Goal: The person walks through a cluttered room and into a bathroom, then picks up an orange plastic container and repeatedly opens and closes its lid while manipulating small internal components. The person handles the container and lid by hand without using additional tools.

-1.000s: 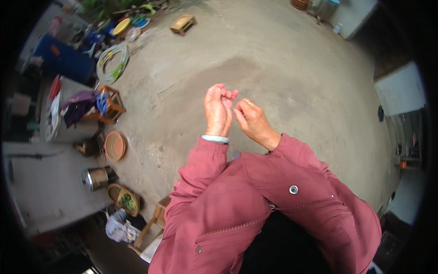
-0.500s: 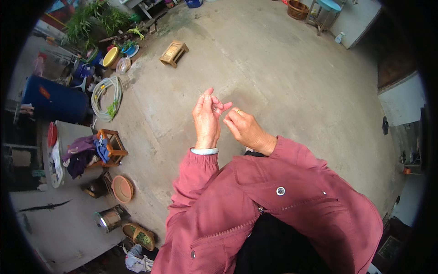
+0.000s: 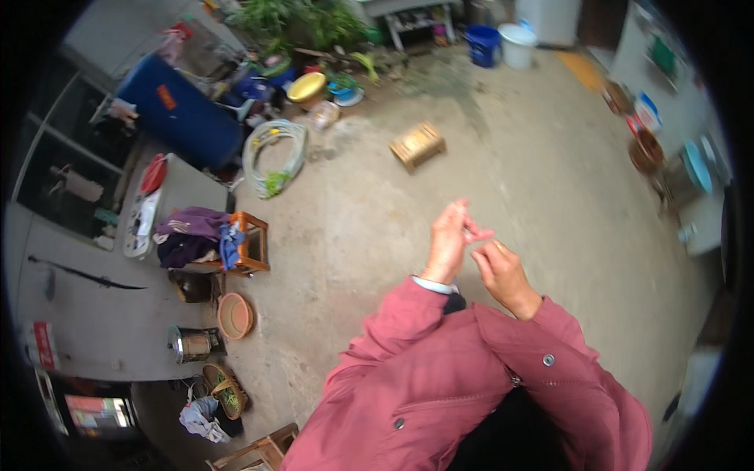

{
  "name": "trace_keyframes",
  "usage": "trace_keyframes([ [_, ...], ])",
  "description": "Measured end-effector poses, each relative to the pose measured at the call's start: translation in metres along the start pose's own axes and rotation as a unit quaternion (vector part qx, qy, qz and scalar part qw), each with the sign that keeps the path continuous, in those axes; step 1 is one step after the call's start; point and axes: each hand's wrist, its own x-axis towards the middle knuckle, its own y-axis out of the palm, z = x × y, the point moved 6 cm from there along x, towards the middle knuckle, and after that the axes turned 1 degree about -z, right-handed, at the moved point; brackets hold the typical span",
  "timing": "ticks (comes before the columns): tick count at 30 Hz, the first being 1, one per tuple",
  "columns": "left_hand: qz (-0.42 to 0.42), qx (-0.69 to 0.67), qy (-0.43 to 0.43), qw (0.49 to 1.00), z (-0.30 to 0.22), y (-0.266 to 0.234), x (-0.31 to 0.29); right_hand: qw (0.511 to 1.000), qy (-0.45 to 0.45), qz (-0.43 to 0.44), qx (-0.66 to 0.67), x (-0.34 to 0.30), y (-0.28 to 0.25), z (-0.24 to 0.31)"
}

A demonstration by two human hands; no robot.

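My left hand (image 3: 448, 242) is raised in front of me above the concrete floor, palm turned toward the right. Its thumb and forefinger come together at the top, while other fingers point to the right. Close beside it, a little lower, my right hand (image 3: 506, 275) has its fingers bent and its thumb and forefinger pinched, near the left fingertips. A ring shows on one right finger. Motion smears the fingertips, and whatever they hold is too fine to make out. A pale bangle (image 3: 433, 285) circles my left wrist, at the pink sleeve's cuff.
A low wooden stool (image 3: 420, 147) stands on the floor ahead. Leftward are a coiled hose (image 3: 251, 157), a blue barrel (image 3: 177, 110), a wooden chair (image 3: 255, 243) beside piled clothes (image 3: 192, 225), an orange-brown basin (image 3: 235, 316) and a wicker basket (image 3: 228, 392). Blue (image 3: 482, 47) and white buckets (image 3: 517, 49) stand farther off.
The view has swung left, so the surroundings and both hands sit farther right and lower in the picture. My hands stay close together, fingers still pinched; a thin strand showed between them earlier.
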Motion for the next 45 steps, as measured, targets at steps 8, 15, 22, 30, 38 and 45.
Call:
trace_keyframes([
  [8,0.036,0.054,-0.032,0.997,-0.028,0.047,0.206,0.999,-0.002,-0.044,0.012,0.160,-0.017,-0.115],
  [15,0.075,0.060,-0.106,0.990,0.011,0.122,0.368,0.994,0.039,-0.100,-0.023,0.259,-0.071,-0.241],
  [22,0.128,0.079,-0.117,0.982,0.058,0.234,0.535,0.981,0.121,-0.147,0.042,0.363,-0.179,-0.375],
  [30,0.128,0.056,-0.131,0.981,0.102,0.308,0.691,0.958,0.245,-0.097,0.108,0.465,-0.243,-0.513],
  [38,0.147,0.052,-0.155,0.975,0.145,0.396,0.901,0.966,0.183,-0.182,0.019,0.602,-0.301,-0.670],
  [45,0.206,0.081,-0.202,0.954,0.171,0.503,1.053,0.944,0.193,-0.266,-0.008,0.706,-0.380,-0.774],
])
